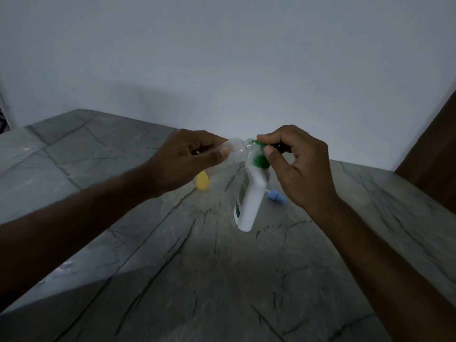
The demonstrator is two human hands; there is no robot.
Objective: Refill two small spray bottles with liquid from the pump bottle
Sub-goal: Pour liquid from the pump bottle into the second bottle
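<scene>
No legible text; only a blurred green label on the white pump bottle (249,196).

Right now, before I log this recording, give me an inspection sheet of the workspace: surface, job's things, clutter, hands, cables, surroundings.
Surface: grey veined stone countertop, dimly lit.
Job's things: white pump bottle stands tilted, green pump head on top; clear small spray bottle held at its nozzle; yellow small bottle behind; blue spray cap lying on the countertop.
Clutter: nothing seen.
Hands: left hand grips the clear bottle; right hand pinches the pump head.
Cables: nothing seen.
Surroundings: plain white wall; brown panel at right edge.
</scene>
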